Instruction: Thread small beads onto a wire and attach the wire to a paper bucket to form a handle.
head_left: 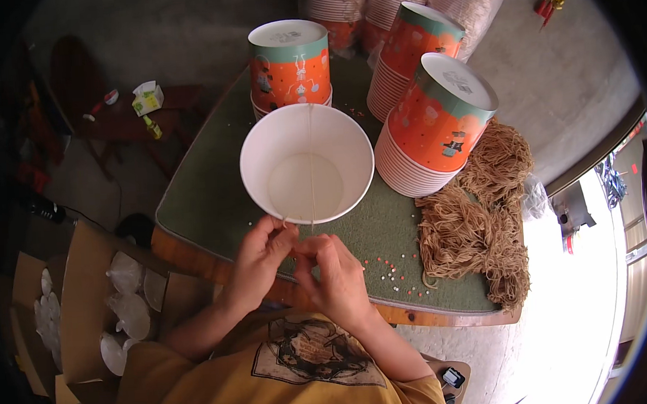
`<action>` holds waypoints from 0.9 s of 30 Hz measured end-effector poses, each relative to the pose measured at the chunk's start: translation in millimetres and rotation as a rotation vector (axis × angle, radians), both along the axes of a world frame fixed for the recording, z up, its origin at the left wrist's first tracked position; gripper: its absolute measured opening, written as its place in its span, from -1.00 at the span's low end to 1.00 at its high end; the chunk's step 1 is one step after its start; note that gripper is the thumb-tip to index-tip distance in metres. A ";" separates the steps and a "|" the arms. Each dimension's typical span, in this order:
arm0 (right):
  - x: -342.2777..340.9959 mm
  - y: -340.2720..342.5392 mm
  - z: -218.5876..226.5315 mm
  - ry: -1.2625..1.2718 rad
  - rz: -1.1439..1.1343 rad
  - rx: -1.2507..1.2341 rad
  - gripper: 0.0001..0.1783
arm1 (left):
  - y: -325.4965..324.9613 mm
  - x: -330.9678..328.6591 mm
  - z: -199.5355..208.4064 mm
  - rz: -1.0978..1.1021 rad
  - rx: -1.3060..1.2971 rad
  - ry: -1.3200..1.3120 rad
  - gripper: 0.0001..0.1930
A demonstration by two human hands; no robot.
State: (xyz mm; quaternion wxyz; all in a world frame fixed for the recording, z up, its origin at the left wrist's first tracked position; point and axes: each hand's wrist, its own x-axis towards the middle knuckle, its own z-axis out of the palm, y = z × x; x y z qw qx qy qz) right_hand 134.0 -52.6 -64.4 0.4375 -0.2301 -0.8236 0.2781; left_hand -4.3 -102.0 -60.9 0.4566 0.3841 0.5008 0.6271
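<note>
A white paper bucket point(259, 158) stands mouth up at the table's near edge, its inside bare. A thin tan string point(312, 166) runs across its mouth from the far rim to the near rim and down toward my fingers. My left hand point(262, 255) is closed in a pinch just below the near rim, on the left; what its fingertips hold is too small to make out. Close beside it, my right hand point(333, 269) pinches at the string's lower end, fingers curled. The fingertips of both hands nearly meet.
Stacks of upturned orange buckets point(291, 65) point(437, 130) point(421, 39) stand behind. Tan string bundles point(460, 231) lie at the right, beside small scattered beads point(393, 271). Wrapped bucket stacks point(397, 8) are at the back. An open carton point(87, 302) holds clear plastic pieces at lower left.
</note>
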 end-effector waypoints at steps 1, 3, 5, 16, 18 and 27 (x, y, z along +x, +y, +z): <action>0.4 -1.0 -0.6 0.000 0.000 0.000 -0.64 | 3.9 -1.7 4.1 0.036 -0.005 0.009 -0.84; 1.6 -3.8 -3.0 -0.004 0.096 0.024 -0.65 | 9.9 -13.3 4.0 0.045 -0.012 0.066 -0.83; 0.5 -5.9 -3.8 0.008 0.094 0.033 -0.64 | 15.4 -20.1 -3.8 0.058 0.020 0.049 -0.84; 3.7 15.1 2.3 -0.096 -0.175 0.115 -0.80 | 20.1 -18.6 6.4 -0.060 -0.093 -0.107 -0.83; 2.9 16.1 1.2 -0.092 -0.175 0.110 -0.79 | 17.8 -17.5 5.2 -0.108 -0.127 -0.156 -0.84; -2.5 14.2 -8.0 -0.069 -0.166 0.147 -0.76 | 23.0 -7.6 3.4 -0.085 -0.065 -0.294 -0.86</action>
